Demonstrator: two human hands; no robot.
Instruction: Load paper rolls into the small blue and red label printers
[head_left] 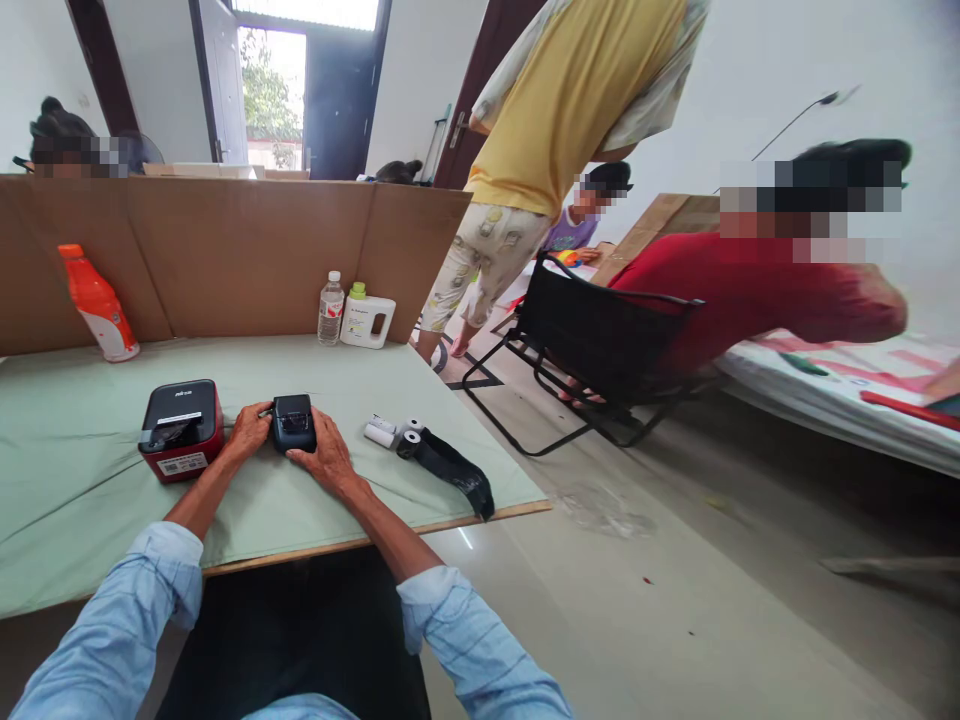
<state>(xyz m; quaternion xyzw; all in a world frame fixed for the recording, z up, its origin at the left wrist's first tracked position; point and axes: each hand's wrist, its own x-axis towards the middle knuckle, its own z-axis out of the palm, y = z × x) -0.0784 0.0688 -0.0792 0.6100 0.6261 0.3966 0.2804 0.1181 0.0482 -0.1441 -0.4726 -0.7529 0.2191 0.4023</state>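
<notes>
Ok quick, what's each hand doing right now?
Left hand: closed on the left side of the small dark device.
Right hand: closed on the right side of the same device.

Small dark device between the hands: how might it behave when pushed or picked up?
The small dark device is probably stiff, as its boxy casing shows no sag. It seems unlikely to roll, given its blocky shape. Its shiny top may be slick, so fingers might slide there.
</notes>
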